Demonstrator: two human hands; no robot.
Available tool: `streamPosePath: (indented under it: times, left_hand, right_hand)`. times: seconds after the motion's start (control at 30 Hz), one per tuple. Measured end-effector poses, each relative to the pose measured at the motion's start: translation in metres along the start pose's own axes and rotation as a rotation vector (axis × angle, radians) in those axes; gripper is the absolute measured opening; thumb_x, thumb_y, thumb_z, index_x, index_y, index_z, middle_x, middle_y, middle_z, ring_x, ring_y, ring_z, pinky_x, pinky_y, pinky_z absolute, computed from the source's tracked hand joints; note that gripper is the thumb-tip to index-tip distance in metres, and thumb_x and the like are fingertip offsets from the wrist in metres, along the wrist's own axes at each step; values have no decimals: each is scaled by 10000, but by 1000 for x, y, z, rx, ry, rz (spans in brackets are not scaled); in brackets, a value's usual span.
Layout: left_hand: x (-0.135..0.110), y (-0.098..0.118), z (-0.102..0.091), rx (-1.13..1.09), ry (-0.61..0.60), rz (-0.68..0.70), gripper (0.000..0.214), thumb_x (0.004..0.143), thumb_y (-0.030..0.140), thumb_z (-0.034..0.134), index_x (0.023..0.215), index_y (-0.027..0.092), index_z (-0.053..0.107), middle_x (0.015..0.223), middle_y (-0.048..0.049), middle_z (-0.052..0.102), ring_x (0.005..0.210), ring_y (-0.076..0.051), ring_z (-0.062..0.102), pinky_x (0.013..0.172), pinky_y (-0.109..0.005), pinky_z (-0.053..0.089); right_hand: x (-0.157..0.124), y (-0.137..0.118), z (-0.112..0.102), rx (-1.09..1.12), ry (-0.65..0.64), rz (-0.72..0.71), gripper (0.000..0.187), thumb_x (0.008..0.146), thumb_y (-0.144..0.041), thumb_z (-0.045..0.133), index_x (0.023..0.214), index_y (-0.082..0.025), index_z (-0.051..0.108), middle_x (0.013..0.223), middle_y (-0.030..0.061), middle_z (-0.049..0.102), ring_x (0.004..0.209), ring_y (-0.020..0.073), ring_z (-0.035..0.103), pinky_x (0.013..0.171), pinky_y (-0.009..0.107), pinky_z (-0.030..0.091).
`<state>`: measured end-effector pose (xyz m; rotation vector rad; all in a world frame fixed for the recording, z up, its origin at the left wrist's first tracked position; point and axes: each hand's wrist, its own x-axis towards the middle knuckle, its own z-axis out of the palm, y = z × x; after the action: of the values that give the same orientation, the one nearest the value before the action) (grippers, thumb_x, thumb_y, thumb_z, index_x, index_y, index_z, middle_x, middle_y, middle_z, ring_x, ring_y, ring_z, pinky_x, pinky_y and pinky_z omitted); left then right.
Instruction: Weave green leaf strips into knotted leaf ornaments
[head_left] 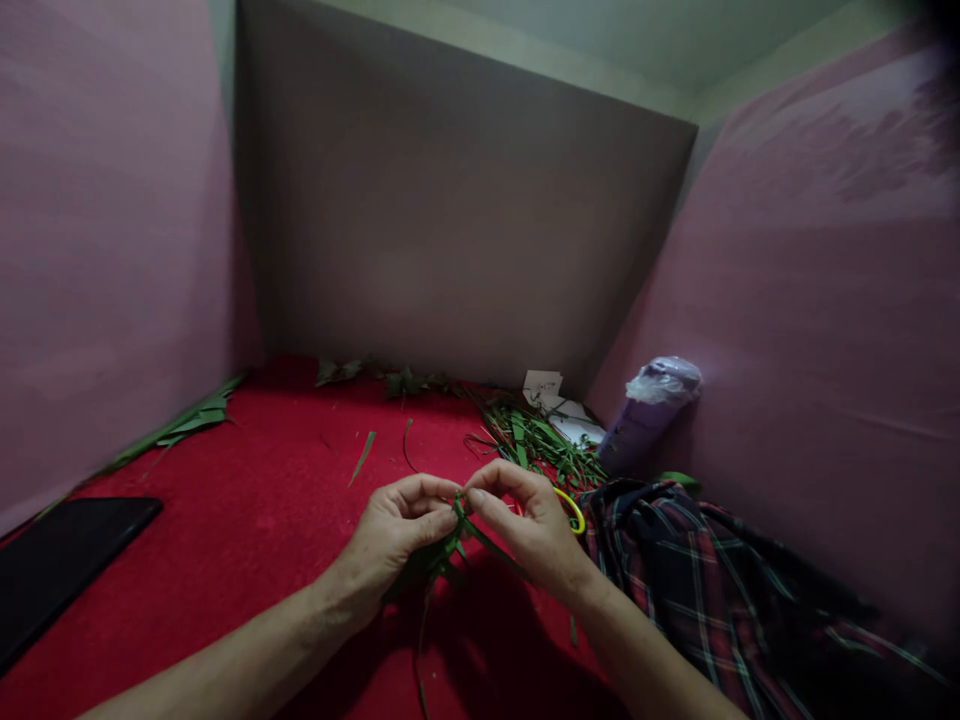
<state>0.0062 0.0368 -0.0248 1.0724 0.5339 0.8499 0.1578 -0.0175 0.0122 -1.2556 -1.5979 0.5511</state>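
Observation:
Both my hands meet low in the middle of the head view, above a red cloth (247,540). My left hand (405,515) is closed, thumb and fingers pinching a bunch of green leaf strips (450,548). Opposite it, my right hand (517,505) pinches the top of the same strips between thumb and forefinger. Several strips hang down from the pinch, and a thin stem trails below. How the strips are joined is hidden by my fingers. Just behind my right hand shows a yellow loop (571,510), like a scissors handle.
A pile of cut green strips (540,440) lies beyond my right hand, beside white paper (574,422). A purple container with plastic over its top (649,415) leans at the right wall. Plaid fabric (675,560) lies right; a dark flat device (71,560), left. Leaves (199,418) line the left wall.

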Motion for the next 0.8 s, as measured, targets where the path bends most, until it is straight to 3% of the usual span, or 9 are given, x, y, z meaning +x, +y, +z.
streamPosePath:
  times: [0.17,0.27,0.33,0.43,0.57,0.8]
  left_hand:
    - [0,2,2,-6,6,0,310,583,279,809,819,150,654,587,19,641,469,-81,550,466,-178,422]
    - [-1,3,4,64,89,46,254,603,270,789,794,161,662,650,-4,659,540,-110,578,522,-211,448]
    - [-3,4,4,183,177,148,176,641,259,756,771,176,673,695,-8,642,585,-127,578,564,-241,461]
    - [-7,5,4,441,257,413,49,706,236,695,745,209,702,721,-10,583,667,-153,556,635,-272,449]
    - [-13,5,3,686,317,694,121,722,167,664,764,265,723,777,-28,578,802,-199,528,713,-292,417]
    - [-21,13,5,904,217,961,260,731,73,642,863,294,680,724,1,686,824,-213,531,808,-341,387]
  right_hand:
    - [0,0,0,3,-7,-17,120,795,-150,519,754,-187,625,693,-11,609,673,131,538,647,248,420]
    - [-1,-2,-1,-25,34,-31,122,821,-173,513,740,-189,602,689,-9,596,665,134,525,634,252,410]
    - [-3,-4,-1,-71,74,-92,132,838,-198,519,716,-190,570,710,-1,577,689,142,520,657,266,402]
    - [-7,-8,1,-129,65,-203,143,847,-236,545,710,-196,541,777,18,562,773,165,524,725,293,394]
    - [-13,-11,8,-196,41,-227,123,839,-269,579,743,-201,543,779,21,569,773,175,513,713,307,375]
    - [-21,-15,16,-193,87,-238,156,861,-198,521,708,-193,496,716,7,535,696,152,479,662,295,346]
